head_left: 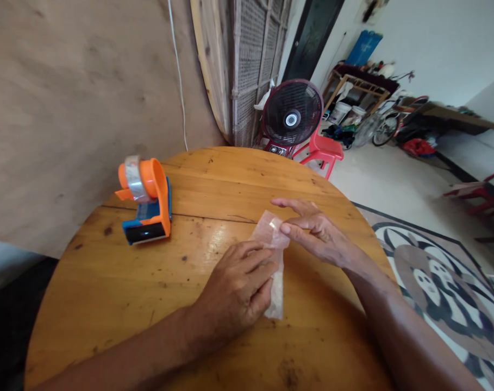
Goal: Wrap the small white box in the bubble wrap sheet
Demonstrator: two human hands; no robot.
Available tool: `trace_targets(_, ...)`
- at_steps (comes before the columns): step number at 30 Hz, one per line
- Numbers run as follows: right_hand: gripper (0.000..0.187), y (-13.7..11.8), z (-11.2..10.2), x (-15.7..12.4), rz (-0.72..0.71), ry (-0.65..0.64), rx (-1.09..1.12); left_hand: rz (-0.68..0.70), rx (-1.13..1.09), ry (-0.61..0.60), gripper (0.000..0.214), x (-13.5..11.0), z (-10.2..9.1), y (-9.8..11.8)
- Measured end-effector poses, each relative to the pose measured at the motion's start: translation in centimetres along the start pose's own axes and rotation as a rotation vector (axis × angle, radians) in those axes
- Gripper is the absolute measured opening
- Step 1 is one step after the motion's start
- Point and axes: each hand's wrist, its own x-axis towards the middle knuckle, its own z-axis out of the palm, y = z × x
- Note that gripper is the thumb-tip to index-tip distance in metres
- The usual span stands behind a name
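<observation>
A translucent, pale strip of bubble wrap [276,290] lies folded on the round wooden table, its lower end pointing toward me. My left hand [242,282] rests across its middle, fingers bent over and gripping it, so part of the strip is hidden. On its upper part shines a small piece of clear tape [273,223]. The thumb of my right hand [312,231] touches the strip's upper right edge beside that tape, while the other fingers spread apart above the table. Left of both hands stands an orange and blue tape dispenser [157,209] carrying a roll of clear tape [135,176].
The round table [128,304] reaches a wooden panel [87,81] at the left. Past its far edge are a standing fan [291,117] and a red plastic chair [326,147]. A panda-patterned rug [438,288] covers the floor at right, with a bicycle [387,127] farther back.
</observation>
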Motion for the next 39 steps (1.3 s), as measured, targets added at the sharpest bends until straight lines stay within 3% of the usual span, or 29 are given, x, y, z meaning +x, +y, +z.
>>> trace_targets(4, 0.023, -0.1, -0.1, -0.3, 0.022, 0.012, -0.088, 0.002, 0.005, -0.011, 0.025, 0.1, 0.0, 0.0)
trace_targets(6, 0.028, 0.0, -0.1, -0.1, 0.032, 0.051, -0.056, 0.002, 0.008, -0.016, 0.024, 0.1, 0.0, -0.1)
trace_targets(16, 0.034, 2.1, 1.7, 1.3, 0.259, 0.344, 0.502, -0.003, 0.0, -0.008, 0.024, 0.0, 0.1, -0.4)
trace_targets(21, 0.034, 2.6, 2.1, 1.6, 0.347, 0.252, 0.685, -0.018, 0.003, -0.03, 0.025, 0.0, 0.0, -0.4)
trace_targets(25, 0.039, 3.1, 2.9, 1.9, 0.322, 0.233, 0.734, -0.029, 0.012, -0.054, 0.027, 0.1, 0.0, -0.5)
trace_targets(31, 0.038, 3.1, 4.5, 2.5, 0.248, 0.349, 0.796, -0.03, 0.013, -0.072, 0.027, 0.0, -0.1, -0.5)
trace_targets(39, 0.038, 3.1, 5.1, 2.6, 0.132, 0.417, 0.768, -0.052, 0.053, -0.097, 0.028, 0.0, -0.2, 0.0)
